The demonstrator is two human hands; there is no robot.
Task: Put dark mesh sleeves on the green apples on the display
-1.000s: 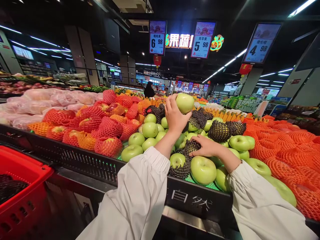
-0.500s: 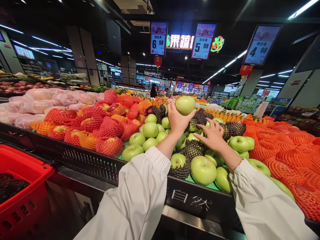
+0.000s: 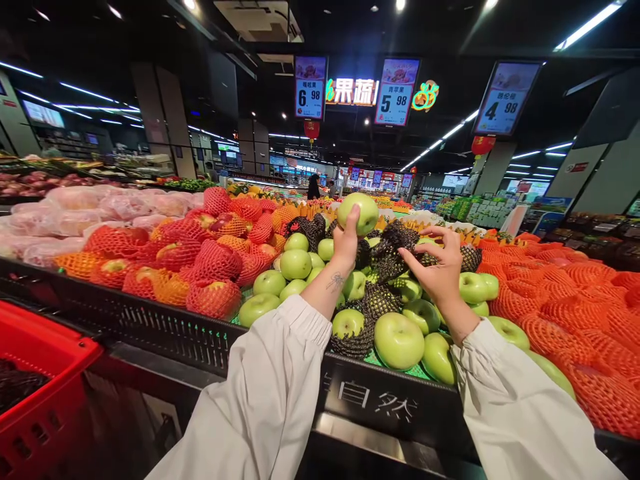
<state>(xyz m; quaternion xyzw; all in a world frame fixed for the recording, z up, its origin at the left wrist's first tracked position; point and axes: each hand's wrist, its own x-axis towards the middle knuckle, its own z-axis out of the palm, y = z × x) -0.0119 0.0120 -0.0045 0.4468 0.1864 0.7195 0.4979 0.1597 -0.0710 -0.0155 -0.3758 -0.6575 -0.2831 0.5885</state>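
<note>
A green apple [image 3: 358, 213] is gripped in my left hand [image 3: 346, 245], raised above the heap, thumb lying over its near side. My right hand [image 3: 439, 267] is over the pile to the right, its fingers bent and the thumb apart from them. Its thumb tip reaches a black foam net sleeve [image 3: 394, 257]; whether they touch I cannot tell. Below and between both hands lie several loose green apples [image 3: 399, 340], some partly wrapped in black netting, like the netted apple [image 3: 349, 325] near the front.
The black display crate [image 3: 175, 327] has a raised front edge. Fruit in red and orange nets [image 3: 215, 260] lies left, orange-netted fruit [image 3: 565, 307] right. A red shopping basket [image 3: 45, 400] stands at lower left. Price signs [image 3: 397, 92] hang overhead. A person [image 3: 313, 187] is far off.
My left hand has turned, bringing its thumb to the near side of the green apple. My right hand's spread fingers have bent, and the hand has tilted more upright. The view has shifted slightly.
</note>
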